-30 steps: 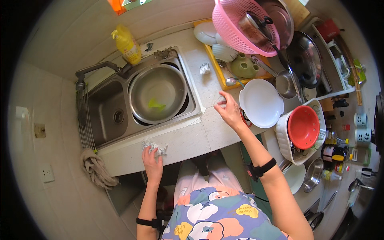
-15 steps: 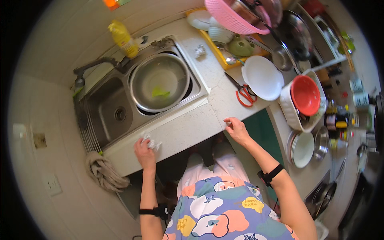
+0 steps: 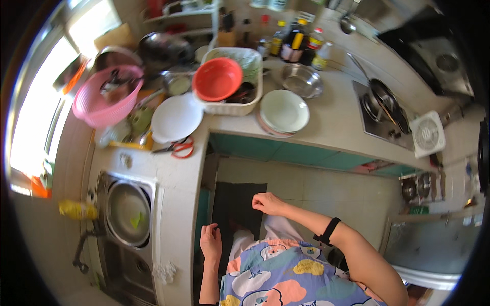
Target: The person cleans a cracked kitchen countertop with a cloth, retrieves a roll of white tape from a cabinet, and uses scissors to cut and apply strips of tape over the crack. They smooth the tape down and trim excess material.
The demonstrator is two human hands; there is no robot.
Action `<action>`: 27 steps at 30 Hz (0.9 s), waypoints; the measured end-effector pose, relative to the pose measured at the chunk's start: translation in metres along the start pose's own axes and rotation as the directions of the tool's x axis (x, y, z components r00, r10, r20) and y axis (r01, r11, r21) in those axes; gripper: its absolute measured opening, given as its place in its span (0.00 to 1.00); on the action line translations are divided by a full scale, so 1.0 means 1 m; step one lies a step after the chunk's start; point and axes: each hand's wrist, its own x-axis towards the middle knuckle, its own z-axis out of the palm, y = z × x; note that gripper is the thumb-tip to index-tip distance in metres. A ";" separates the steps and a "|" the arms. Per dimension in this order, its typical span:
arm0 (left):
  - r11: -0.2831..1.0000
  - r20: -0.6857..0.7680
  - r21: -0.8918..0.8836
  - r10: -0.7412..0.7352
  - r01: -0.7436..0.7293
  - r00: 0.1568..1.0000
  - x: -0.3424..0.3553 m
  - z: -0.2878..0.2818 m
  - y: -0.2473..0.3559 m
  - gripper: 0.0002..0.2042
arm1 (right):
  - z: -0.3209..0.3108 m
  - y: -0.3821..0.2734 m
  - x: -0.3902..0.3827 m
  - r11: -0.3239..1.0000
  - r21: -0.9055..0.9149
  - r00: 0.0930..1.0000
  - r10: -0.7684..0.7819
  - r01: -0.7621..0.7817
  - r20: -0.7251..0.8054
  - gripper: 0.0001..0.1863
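Left hand (image 3: pixel 211 242) hanging empty, fingers loose, near counter edge (image 3: pixel 178 214); right hand (image 3: pixel 267 203) loosely curled, gripping nothing, hovering over dark floor mat (image 3: pixel 237 201).

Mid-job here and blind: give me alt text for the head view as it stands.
Seen from above, a person faces an L-shaped kitchen counter with both hands empty and in the air: left hand beside the counter edge, right hand over the dark floor mat. Red-handled scissors, a white plate and a red bowl sit on the counter.
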 end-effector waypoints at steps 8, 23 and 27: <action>0.954 0.270 0.143 0.219 -0.264 0.938 0.017 0.083 0.099 0.09 | -0.071 0.082 -0.153 0.953 0.173 0.910 0.292 -0.250 -0.295 0.07; 0.634 0.699 -0.127 0.603 -0.763 0.384 0.036 0.349 0.345 0.14 | -0.104 0.254 -0.388 0.772 0.557 0.397 0.635 -0.306 -0.663 0.09; 0.458 0.768 -0.251 0.631 -0.853 0.113 0.010 0.440 0.393 0.17 | -0.119 0.247 -0.440 0.680 0.672 0.183 0.730 -0.294 -0.659 0.10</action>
